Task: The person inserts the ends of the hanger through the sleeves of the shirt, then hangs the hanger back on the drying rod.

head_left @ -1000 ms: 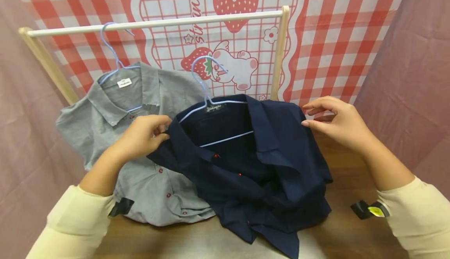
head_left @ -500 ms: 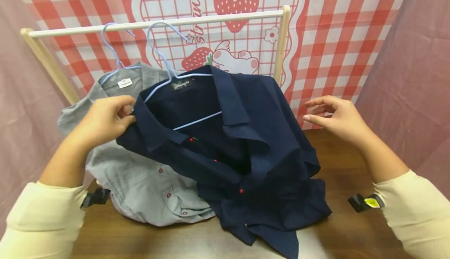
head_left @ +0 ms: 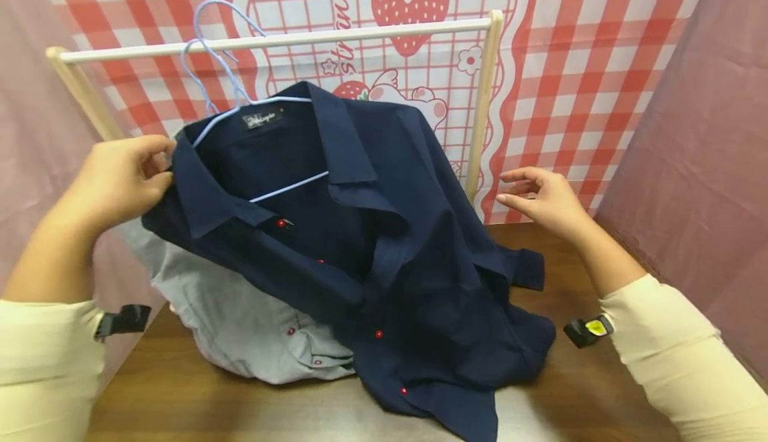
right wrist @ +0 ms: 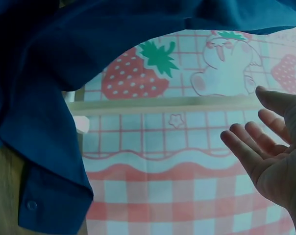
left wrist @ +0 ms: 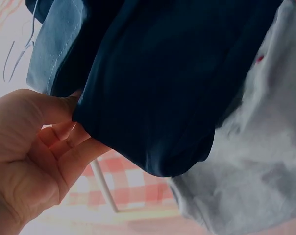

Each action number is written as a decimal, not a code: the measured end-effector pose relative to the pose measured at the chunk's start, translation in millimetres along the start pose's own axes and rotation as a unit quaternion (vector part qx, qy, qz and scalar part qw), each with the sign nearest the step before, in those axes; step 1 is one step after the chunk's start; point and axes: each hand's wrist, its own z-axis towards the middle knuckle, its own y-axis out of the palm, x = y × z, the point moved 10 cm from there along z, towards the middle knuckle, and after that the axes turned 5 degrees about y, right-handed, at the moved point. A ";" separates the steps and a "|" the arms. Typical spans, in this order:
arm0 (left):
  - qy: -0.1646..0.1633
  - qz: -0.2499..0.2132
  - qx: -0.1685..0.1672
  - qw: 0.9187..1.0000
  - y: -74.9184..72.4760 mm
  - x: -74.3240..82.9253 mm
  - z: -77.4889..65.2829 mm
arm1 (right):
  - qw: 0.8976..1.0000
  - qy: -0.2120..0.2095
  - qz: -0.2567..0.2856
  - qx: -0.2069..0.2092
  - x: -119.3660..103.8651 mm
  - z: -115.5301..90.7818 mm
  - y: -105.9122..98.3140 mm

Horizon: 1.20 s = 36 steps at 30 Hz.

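A navy button-up shirt [head_left: 432,275] hangs on a light blue hanger [head_left: 288,187] in front of the rail. My left hand [head_left: 123,179] pinches the shirt's left-hand shoulder in the head view. Thumb and fingers close on the navy cloth in the left wrist view, where the hand [left wrist: 35,152] is at the left. The hanger's hook rises above the rail, its tip overlapping the rail in the head view. My right hand [head_left: 543,199] floats to the right of the shirt, fingers relaxed and holding nothing. Below the shirt's sleeve cuff [head_left: 529,270] lies the wooden tabletop.
A white rail [head_left: 372,33] with wooden posts [head_left: 483,109] spans the back. Behind the navy shirt, a grey shirt [head_left: 234,309] hangs on another blue hanger [head_left: 191,72], largely covered. A checked strawberry cloth [head_left: 570,95] backs the rack; pink curtains [head_left: 678,142] flank it.
My left hand has carried the navy shirt and hanger leftward and up, over the grey shirt. The right hand was near the shirt's other shoulder and now stands apart from it.
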 end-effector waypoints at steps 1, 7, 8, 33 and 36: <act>-0.007 0.004 -0.001 1.000 -2.2 -3.2 1.0 | 1.000 0.001 -0.003 -0.003 0.1 2.4 3.5; -0.041 0.011 -0.012 0.999 -9.0 -15.8 8.7 | 1.000 0.014 -0.001 -0.013 1.8 20.0 21.5; -0.045 0.010 -0.013 0.999 -8.9 -16.9 10.4 | 1.000 0.015 0.003 -0.012 2.3 23.5 23.3; -0.067 0.046 -0.055 0.995 18.2 -18.3 39.2 | 0.994 0.031 0.105 -0.025 -17.6 73.3 36.3; -0.062 0.050 -0.053 0.995 20.2 -13.8 41.6 | 0.993 0.026 0.111 -0.019 -18.9 75.6 35.3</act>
